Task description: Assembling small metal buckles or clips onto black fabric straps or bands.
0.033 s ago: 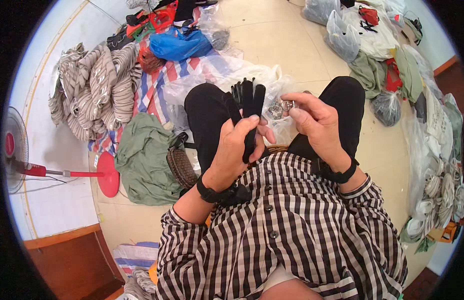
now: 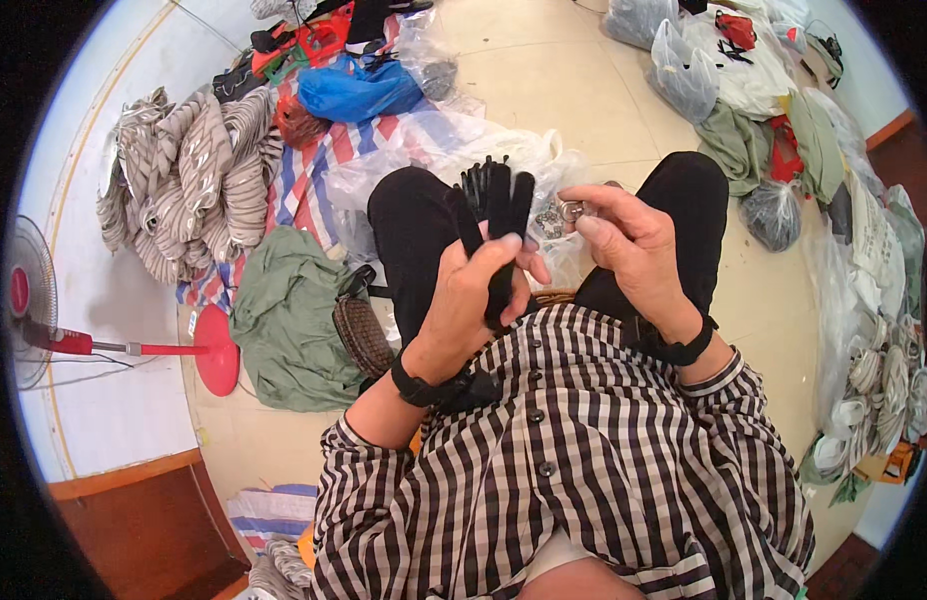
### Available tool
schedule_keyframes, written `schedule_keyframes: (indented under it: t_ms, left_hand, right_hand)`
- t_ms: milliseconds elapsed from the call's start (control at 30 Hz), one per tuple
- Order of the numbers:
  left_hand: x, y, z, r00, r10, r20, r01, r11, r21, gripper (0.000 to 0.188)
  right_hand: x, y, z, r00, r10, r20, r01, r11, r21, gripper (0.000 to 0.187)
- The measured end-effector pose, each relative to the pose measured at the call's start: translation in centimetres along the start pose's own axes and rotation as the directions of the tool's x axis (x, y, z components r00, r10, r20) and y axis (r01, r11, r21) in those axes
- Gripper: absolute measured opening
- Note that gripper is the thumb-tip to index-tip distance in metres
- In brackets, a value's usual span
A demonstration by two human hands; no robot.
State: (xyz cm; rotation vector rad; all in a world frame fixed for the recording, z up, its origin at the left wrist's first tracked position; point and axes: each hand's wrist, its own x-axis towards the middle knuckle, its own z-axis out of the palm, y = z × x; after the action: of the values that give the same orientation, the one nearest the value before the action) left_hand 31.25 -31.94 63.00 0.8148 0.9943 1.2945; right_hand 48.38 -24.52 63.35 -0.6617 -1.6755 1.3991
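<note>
My left hand (image 2: 478,284) is closed around a bundle of black straps (image 2: 499,205), whose ends fan upward between my knees. The thumb presses across the front straps and the fingertips curl behind them. In my right hand (image 2: 636,245), thumb and forefinger pinch a small silvery metal buckle (image 2: 572,212), partly covered by the fingertips. It is apart from the straps. Behind the buckle, more silvery metal pieces (image 2: 551,222) lie in clear plastic between my knees.
A clear plastic bag (image 2: 434,140) spreads beyond my knees. At left are green cloth (image 2: 284,320), a brown woven pouch (image 2: 364,335), bundled striped webbing (image 2: 199,180), a blue bag (image 2: 359,90) and a red-based fan (image 2: 217,350). Filled plastic bags (image 2: 684,75) sit at right.
The straps in my left hand have shifted slightly to the right. The buckle in my right hand has moved a touch left and turned a little.
</note>
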Motion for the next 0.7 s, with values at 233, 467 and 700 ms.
schedule_keyframes:
  t_ms: [233, 467, 700]
  left_hand:
    - [-0.3, 0.2, -0.3, 0.999, -0.043, -0.01, 0.043, 0.998, 0.045, 0.012]
    - [-0.4, -0.5, -0.9, 0.998, -0.005, -0.064, 0.018, 0.978, 0.206, 0.019]
    - [-0.1, -1.5, -1.0, 0.982, 0.042, -0.186, -0.026, 0.996, 0.088, 0.015]
  right_hand:
    - [-0.1, -0.7, -0.7, 0.997, 0.042, 0.07, -0.042, 0.999, -0.004, 0.023]
    - [-0.4, -0.9, -0.6, 0.99, 0.132, 0.041, -0.132, 0.991, 0.002, 0.022]
    - [-1.0, -0.1, -0.6, 0.994, 0.091, 0.056, -0.093, 0.995, 0.035, 0.021]
